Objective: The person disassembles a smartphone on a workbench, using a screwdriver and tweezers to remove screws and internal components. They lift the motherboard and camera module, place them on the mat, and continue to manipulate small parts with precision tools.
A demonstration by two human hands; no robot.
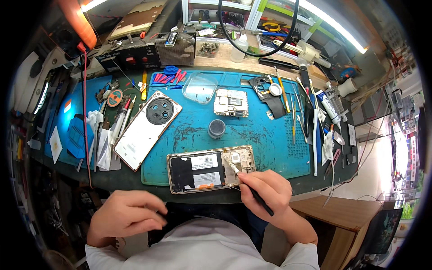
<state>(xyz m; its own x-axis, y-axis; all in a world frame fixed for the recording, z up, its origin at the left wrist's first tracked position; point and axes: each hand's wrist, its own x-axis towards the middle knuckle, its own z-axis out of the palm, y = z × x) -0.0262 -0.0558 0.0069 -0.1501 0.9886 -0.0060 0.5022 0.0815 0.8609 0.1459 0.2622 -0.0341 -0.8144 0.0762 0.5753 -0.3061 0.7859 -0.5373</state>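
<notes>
An opened phone frame with a black battery (pixel 210 171) lies on the blue mat at its front edge. My right hand (pixel 265 194) is closed on a small brush (pixel 256 197) with a dark handle and pale bristles, its tip on the frame's inner right section. My left hand (pixel 128 211) hangs below and left of the phone, fingers loosely bent and apart, holding nothing. Above the phone stands a small round grey jar (pixel 217 128). A white back cover with a round camera ring (pixel 137 144) lies to the left; a circuit board (pixel 231 102) lies behind the jar.
A clear plastic box (pixel 200 88), pink tools (pixel 168 77), tweezers and probes (pixel 295 117) and a syringe tube (pixel 328 108) surround the work. A smaller blue mat (pixel 64 148) is at left. A bottle (pixel 240 49) and equipment (pixel 130 54) stand at the back; a cable loop hangs overhead.
</notes>
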